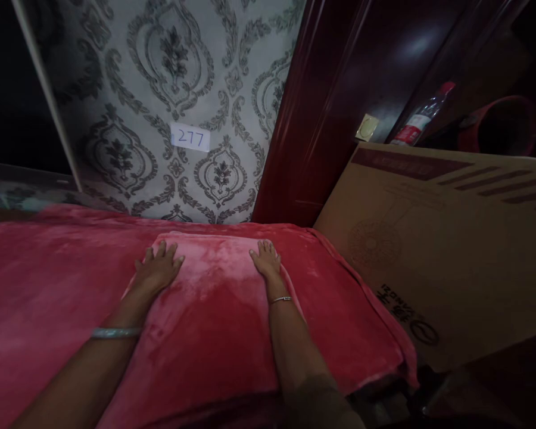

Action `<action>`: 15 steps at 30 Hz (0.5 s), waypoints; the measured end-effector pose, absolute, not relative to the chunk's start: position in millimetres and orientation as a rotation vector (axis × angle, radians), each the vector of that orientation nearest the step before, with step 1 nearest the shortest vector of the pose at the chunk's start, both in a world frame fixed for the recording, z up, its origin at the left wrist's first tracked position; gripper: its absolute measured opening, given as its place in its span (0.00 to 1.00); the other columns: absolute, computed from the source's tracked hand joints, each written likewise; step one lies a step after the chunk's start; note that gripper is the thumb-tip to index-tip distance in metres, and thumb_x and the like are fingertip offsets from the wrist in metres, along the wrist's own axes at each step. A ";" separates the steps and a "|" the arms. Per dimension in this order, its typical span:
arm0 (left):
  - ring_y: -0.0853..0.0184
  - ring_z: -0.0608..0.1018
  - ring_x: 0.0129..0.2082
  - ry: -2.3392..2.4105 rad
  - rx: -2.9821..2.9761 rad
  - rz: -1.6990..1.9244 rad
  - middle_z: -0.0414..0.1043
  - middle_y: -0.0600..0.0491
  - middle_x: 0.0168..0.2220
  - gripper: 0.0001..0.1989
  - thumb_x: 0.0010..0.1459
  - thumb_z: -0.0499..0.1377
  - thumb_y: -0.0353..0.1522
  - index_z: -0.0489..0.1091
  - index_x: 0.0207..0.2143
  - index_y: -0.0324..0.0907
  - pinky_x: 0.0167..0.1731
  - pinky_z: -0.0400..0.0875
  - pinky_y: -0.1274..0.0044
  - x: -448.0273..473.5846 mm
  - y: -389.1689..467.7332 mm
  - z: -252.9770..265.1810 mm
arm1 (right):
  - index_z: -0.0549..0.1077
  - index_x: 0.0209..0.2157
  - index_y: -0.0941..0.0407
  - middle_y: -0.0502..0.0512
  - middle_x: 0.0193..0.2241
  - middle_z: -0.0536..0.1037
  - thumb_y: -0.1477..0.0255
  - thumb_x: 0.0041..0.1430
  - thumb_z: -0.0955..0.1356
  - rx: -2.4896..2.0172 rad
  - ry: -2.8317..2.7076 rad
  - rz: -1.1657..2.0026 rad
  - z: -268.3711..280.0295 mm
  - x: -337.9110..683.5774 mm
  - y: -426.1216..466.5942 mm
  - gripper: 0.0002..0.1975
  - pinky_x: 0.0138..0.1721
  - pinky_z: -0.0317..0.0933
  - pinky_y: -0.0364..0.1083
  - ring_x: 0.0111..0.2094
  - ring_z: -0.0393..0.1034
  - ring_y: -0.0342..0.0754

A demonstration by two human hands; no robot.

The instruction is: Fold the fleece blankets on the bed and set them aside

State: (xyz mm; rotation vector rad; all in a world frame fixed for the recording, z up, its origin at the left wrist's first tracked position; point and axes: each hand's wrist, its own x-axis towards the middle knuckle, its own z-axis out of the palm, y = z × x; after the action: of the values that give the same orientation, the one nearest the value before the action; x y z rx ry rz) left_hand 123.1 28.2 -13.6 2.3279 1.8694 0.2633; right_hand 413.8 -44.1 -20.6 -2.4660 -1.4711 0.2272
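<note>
A plush red piece of cloth (218, 316), paler pink towards its far edge, lies flat in front of me. Under it spreads a larger red plush cover (339, 316). My left hand (158, 268) rests palm down near the cloth's far left corner, fingers spread. At the far right corner, my right hand (267, 259) presses flat with its fingers stretched out. Neither hand grips anything. A pale green bangle is on my left wrist and a thin metal bracelet on my right.
A large cardboard box (429, 238) stands along the right side. Behind it are a plastic bottle (417, 122) with a red cap and a dark red door (330, 89). Patterned wallpaper (232, 149) carries a paper label (190, 137) reading 277. A dark screen-like panel (18, 101) is at the left.
</note>
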 end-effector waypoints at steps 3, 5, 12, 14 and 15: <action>0.42 0.49 0.70 1.881 2.391 0.347 0.41 0.38 0.73 0.35 0.65 0.37 0.44 0.51 0.69 0.36 0.62 0.49 0.43 121.9 23.7 -10.8 | 0.46 0.71 0.53 0.53 0.73 0.42 0.56 0.70 0.53 -2.479 -1.480 0.243 -12.9 411.5 -48.5 0.33 0.68 0.38 0.62 0.72 0.32 0.50; 0.44 0.50 0.71 1.842 2.478 0.393 0.43 0.36 0.72 0.35 0.65 0.38 0.43 0.52 0.69 0.33 0.63 0.47 0.44 126.3 20.5 -3.8 | 0.47 0.71 0.53 0.55 0.73 0.41 0.57 0.70 0.53 -2.496 -1.466 0.271 -5.0 408.3 -52.7 0.32 0.68 0.36 0.64 0.72 0.32 0.52; 0.53 0.47 0.72 1.319 2.728 0.195 0.42 0.44 0.73 0.34 0.66 0.40 0.46 0.51 0.70 0.43 0.66 0.42 0.49 199.7 7.6 14.0 | 0.51 0.70 0.46 0.53 0.73 0.43 0.53 0.70 0.53 -2.407 -1.612 0.202 9.3 386.7 -73.5 0.31 0.67 0.31 0.67 0.73 0.31 0.55; 0.53 0.48 0.72 1.279 2.745 0.182 0.44 0.45 0.72 0.34 0.65 0.42 0.47 0.53 0.69 0.45 0.66 0.41 0.48 219.9 4.3 6.0 | 0.50 0.70 0.45 0.52 0.73 0.42 0.53 0.70 0.53 -2.430 -1.639 0.199 0.9 384.5 -80.3 0.31 0.68 0.30 0.66 0.73 0.31 0.55; 0.52 0.49 0.72 1.279 2.748 0.185 0.44 0.45 0.72 0.34 0.65 0.43 0.47 0.53 0.69 0.44 0.66 0.40 0.48 226.2 3.6 0.9 | 0.50 0.71 0.46 0.51 0.73 0.42 0.53 0.70 0.53 -2.444 -1.643 0.194 -4.6 384.7 -83.5 0.31 0.68 0.30 0.65 0.73 0.32 0.55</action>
State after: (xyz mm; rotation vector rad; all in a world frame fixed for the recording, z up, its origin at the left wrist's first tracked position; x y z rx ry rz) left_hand 226.2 3.6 0.9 2.7477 1.2786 0.1855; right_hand 384.7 -83.5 -4.6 -2.4442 -1.6432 0.1945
